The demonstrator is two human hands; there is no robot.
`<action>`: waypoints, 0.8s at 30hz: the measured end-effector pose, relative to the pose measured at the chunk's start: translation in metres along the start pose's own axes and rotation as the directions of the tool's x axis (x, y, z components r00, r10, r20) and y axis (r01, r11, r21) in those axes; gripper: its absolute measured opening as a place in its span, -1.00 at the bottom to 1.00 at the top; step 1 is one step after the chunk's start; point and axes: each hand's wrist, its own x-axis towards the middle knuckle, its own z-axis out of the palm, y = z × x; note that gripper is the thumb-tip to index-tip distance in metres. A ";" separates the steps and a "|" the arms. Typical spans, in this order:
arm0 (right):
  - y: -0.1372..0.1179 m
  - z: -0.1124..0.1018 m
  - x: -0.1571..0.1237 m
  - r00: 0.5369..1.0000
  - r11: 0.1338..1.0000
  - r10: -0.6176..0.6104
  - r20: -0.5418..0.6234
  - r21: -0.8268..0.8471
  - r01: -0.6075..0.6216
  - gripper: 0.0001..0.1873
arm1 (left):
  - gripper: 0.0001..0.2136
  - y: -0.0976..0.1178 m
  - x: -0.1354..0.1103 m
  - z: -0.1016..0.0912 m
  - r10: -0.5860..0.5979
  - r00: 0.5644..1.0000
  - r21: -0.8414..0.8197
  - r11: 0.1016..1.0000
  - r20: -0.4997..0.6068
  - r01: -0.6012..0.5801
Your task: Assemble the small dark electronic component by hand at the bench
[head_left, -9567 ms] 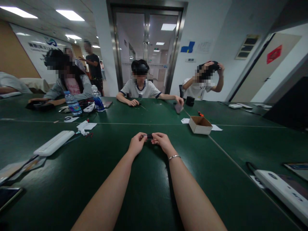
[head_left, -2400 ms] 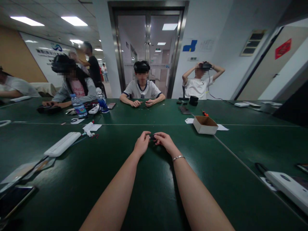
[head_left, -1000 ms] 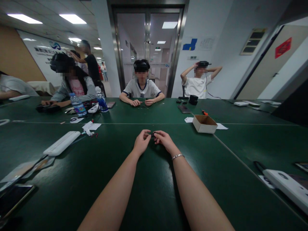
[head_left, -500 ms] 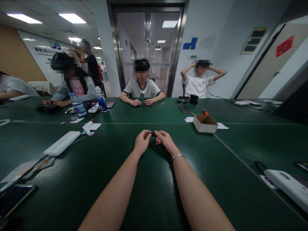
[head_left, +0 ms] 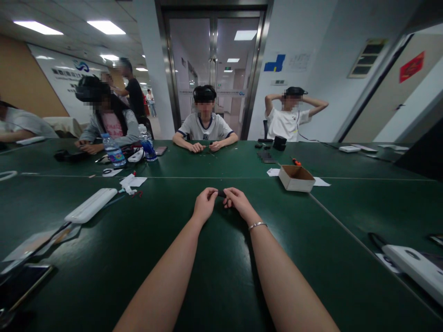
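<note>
Both my hands meet over the middle of the dark green table (head_left: 221, 258). Between them is a small dark piece (head_left: 221, 193), short and narrow, too small for me to make out its kind. My left hand (head_left: 205, 204) pinches its left end between thumb and fingertips. The right end sits in the grip of my right hand (head_left: 238, 202), which wears a silver bracelet (head_left: 258, 225) at the wrist. The fingers of both hands cover part of the piece.
An open cardboard box (head_left: 296, 179) stands right of my hands. White power banks (head_left: 92, 205) lie at left and right, and a phone (head_left: 26, 283) near the left edge. Bottles (head_left: 113, 150) stand farther back. Across the table, a person (head_left: 205, 124) holds something small.
My hands keep their grip on the small dark piece, which shows slightly more between them. The view has shifted slightly. At far left, a co-worker's hands have drawn back from a black object.
</note>
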 end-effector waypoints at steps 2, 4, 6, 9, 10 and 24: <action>0.000 0.000 -0.001 1.000 1.000 -0.021 -0.004 0.014 0.021 -0.60 | -0.86 0.000 0.000 0.000 -0.005 1.000 0.003 1.000 -0.002 0.005; 0.000 0.000 -0.001 1.000 0.999 -0.027 -0.014 0.018 0.028 -0.51 | -0.86 0.000 0.000 0.000 -0.010 1.000 0.001 1.000 0.000 0.010; 0.000 0.001 -0.001 1.000 1.000 -0.009 -0.020 -0.006 0.009 -0.52 | -0.86 0.000 -0.001 0.000 -0.005 1.000 0.000 1.000 0.010 0.005; 0.000 0.002 0.000 1.000 0.999 -0.001 0.002 -0.033 0.001 -0.62 | -0.87 0.000 -0.001 0.000 0.002 1.000 0.001 1.000 0.019 -0.002; 0.000 0.002 0.000 1.000 1.000 -0.011 0.010 -0.028 0.011 -0.61 | -0.87 0.000 -0.001 0.000 0.002 1.000 0.001 1.000 0.017 -0.002; 0.000 0.002 0.000 0.999 1.000 -0.010 -0.032 -0.008 0.010 -0.50 | -0.87 0.002 -0.001 -0.001 -0.004 1.000 0.003 1.000 0.001 0.004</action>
